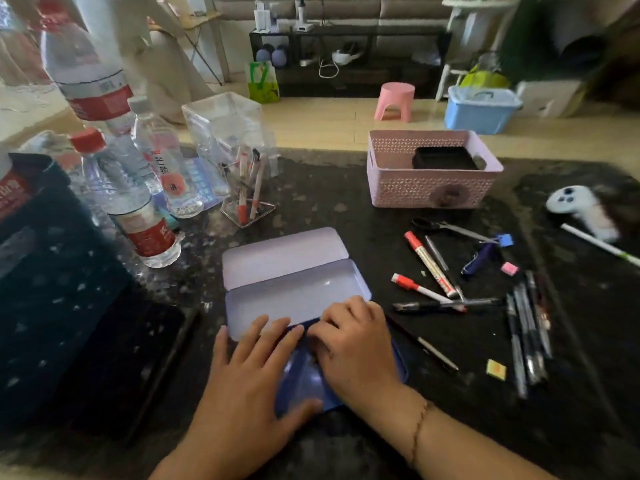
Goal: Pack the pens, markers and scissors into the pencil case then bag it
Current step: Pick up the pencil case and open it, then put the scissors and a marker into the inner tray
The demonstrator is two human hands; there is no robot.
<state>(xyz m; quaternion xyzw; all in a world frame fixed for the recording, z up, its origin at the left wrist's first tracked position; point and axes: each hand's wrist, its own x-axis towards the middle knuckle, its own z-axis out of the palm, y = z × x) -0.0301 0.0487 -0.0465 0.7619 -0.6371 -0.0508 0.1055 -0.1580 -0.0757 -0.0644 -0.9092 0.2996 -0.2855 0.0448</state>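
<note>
Now both hands rest on the open pencil case (287,299): left hand (252,368) spread flat, right hand (353,344) curled, pinching its near edge; pens (526,334) lie at three o'clock.

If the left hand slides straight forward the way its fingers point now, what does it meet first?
Probably the open pencil case: the left hand points up and slightly right, its fingertips already at the near rim of the empty tray. Beyond that stands the raised lid. Depth is hard to judge.

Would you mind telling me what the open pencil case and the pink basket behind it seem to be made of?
The pencil case looks like thin painted metal, lavender and smooth: its lid and tray show a soft sheen and pressed rounded corners, though rigid plastic is possible. The pink basket looks like moulded plastic, matte, with a perforated lattice pattern in its walls.
</note>
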